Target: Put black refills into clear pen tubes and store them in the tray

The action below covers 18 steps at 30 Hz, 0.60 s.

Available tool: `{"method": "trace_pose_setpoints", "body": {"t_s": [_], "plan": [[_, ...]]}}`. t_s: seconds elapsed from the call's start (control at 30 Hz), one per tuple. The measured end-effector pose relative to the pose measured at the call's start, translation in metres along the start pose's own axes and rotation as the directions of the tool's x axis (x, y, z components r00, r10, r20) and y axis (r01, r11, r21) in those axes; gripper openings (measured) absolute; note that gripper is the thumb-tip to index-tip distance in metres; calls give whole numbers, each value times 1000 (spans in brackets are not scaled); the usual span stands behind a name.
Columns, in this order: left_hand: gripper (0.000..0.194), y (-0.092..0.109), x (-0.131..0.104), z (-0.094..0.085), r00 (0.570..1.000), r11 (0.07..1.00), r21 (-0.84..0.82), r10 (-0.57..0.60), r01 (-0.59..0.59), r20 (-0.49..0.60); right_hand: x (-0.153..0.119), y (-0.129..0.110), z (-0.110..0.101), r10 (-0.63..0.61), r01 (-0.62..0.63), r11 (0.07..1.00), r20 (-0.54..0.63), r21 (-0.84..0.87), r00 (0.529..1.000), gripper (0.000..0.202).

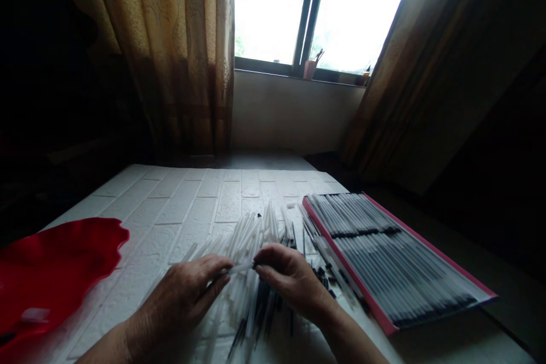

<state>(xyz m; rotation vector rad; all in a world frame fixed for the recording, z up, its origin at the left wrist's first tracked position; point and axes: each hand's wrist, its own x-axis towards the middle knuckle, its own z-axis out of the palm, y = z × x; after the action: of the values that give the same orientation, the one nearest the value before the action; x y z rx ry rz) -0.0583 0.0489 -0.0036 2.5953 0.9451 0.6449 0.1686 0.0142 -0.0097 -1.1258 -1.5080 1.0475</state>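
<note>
My left hand (187, 290) pinches one end of a clear pen barrel (241, 268) above the table. At its other end, the thumb and forefinger of my right hand (288, 278) close on a small dark tip. Beneath and between both hands lies a loose pile of translucent white barrels (245, 233), with thin dark refills (267, 307) toward the near side. Small black caps (326, 278) are scattered just right of my right hand.
A pink-edged box (350, 270) holding two rows of assembled pens stands on the right. A red scalloped basin (55, 273) sits at the left. The white brick-patterned table (183, 193) reaches toward a window with curtains (183, 57).
</note>
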Motion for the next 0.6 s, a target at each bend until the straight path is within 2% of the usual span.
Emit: {"method": "trace_pose_setpoints", "body": {"t_s": [0.23, 0.5, 0.6], "plan": [[21, 0, 0, 0, 997, 997, 44, 69, -67, -42, 0, 4, 3, -63, 61, 995, -23, -77, 998, 7], [27, 2, 2, -2, 997, 997, 58, 54, -57, 48, -1, 3, 2, -252, 233, 927, -29, -294, 967, 7], [29, 2, 2, -3, 997, 996, 60, 65, -67, 34, -1, 5, 2, -315, 282, 891, -36, -355, 949, 8]]}}
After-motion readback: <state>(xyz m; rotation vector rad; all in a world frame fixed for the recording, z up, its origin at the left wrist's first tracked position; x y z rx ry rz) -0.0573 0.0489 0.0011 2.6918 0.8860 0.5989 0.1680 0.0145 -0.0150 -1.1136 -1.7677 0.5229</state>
